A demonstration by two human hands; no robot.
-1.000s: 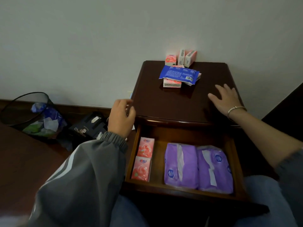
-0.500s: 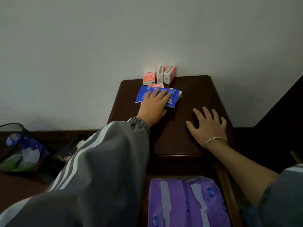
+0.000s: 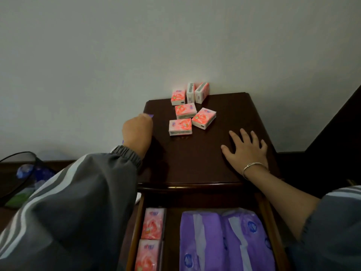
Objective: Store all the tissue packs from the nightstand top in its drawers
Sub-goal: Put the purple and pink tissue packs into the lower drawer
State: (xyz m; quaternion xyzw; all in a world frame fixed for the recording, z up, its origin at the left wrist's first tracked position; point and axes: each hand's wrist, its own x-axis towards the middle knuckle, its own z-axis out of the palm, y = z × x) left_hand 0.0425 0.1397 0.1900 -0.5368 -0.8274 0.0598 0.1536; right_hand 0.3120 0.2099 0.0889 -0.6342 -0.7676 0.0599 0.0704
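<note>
Several small pink tissue packs lie on the dark wooden nightstand top (image 3: 195, 163): three flat ones, the nearest (image 3: 180, 127), and three upright at the wall (image 3: 178, 96). My left hand (image 3: 136, 132) is curled at the top's left edge and grips a blue tissue pack (image 3: 150, 115), of which only a sliver shows past the fingers. My right hand (image 3: 246, 151) rests flat on the top's right side, fingers spread. Below, the open drawer (image 3: 137, 222) holds two pink packs (image 3: 153, 223) and two purple packs (image 3: 201, 241).
A black wire wastebasket (image 3: 19, 173) with blue and green litter stands on the floor at the left. A plain wall backs the nightstand. Dark furniture rises at the right edge.
My left hand has gripped the blue pack and pulled it off the pile to the left, uncovering three flat pink packs. The view has tilted down. My right hand stays flat.
</note>
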